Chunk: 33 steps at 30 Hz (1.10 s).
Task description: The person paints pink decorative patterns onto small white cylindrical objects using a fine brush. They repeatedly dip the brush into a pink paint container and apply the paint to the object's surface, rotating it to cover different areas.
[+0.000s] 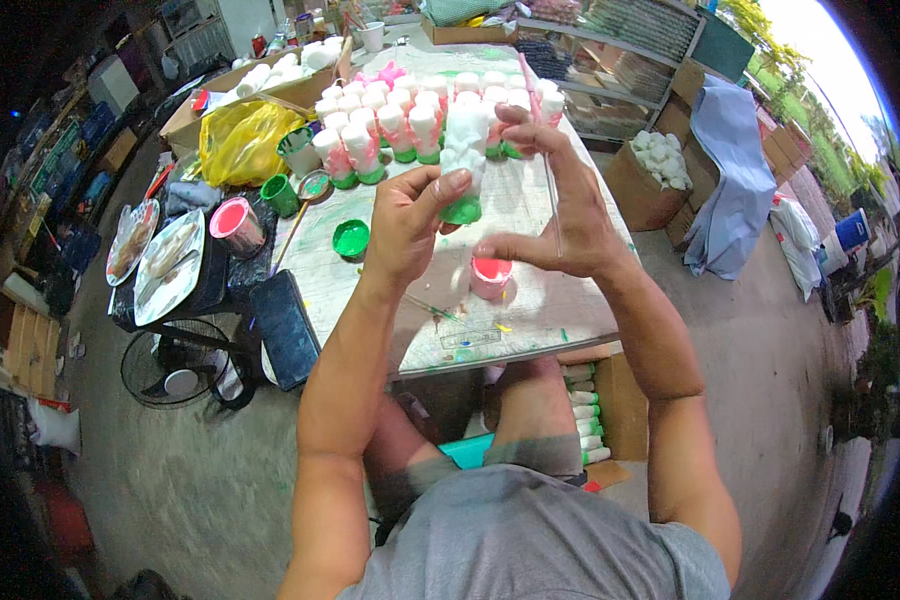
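My left hand point(410, 215) grips a white moulded figure point(464, 145) with a green base, held upright above the table. My right hand point(570, 210) is just right of it, thumb stretched out over a small pink paint pot point(490, 285), with a long thin stick, apparently a brush point(556, 235), held along its fingers. A round pot of green paint point(350, 240) sits left of my left hand. Behind both hands stand several similar figures point(366, 150) with white tops, pink middles and green bases, partly hidden by the held one and my fingers.
The worktable point(420, 345) also carries a yellow plastic bag point(235, 140), paint cans point(235, 225) and a box of white pieces point(295, 70). Left are plates point(170, 265), a dark tablet-like slab point(282, 325) and a fan point(175, 365); right, a carton of white pieces point(655, 160).
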Each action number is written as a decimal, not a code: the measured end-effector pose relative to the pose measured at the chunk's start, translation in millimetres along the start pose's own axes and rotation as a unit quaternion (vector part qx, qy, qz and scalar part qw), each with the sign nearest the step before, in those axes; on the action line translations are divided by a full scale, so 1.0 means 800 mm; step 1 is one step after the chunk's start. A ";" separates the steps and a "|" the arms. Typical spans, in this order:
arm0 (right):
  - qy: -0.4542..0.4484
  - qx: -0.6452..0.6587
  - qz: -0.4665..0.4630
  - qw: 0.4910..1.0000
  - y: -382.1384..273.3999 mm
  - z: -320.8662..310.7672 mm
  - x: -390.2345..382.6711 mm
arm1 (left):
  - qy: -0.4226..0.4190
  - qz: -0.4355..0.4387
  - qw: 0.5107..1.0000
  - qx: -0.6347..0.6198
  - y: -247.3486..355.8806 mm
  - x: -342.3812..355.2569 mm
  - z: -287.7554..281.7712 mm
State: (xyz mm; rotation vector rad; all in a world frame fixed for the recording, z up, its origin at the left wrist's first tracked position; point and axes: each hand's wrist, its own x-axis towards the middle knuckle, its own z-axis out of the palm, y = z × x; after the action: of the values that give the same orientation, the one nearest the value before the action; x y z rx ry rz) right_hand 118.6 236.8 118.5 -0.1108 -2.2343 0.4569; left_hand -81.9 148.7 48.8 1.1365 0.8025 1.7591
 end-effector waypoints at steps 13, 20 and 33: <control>-0.028 0.029 -0.134 0.990 0.022 0.018 0.018 | 0.024 0.066 0.997 0.015 0.002 -0.008 0.012; -0.003 0.055 -0.074 0.996 0.043 0.025 0.017 | 0.012 0.083 0.991 -0.101 0.016 -0.002 0.020; -0.051 0.218 0.005 0.975 0.053 0.030 0.015 | -0.063 0.187 0.978 0.070 0.014 -0.003 0.014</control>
State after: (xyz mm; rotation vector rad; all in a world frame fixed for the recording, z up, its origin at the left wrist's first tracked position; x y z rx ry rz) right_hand 89.5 272.4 97.8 0.1347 -2.1788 0.9652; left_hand -74.6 142.4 61.7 1.5569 0.6748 1.9313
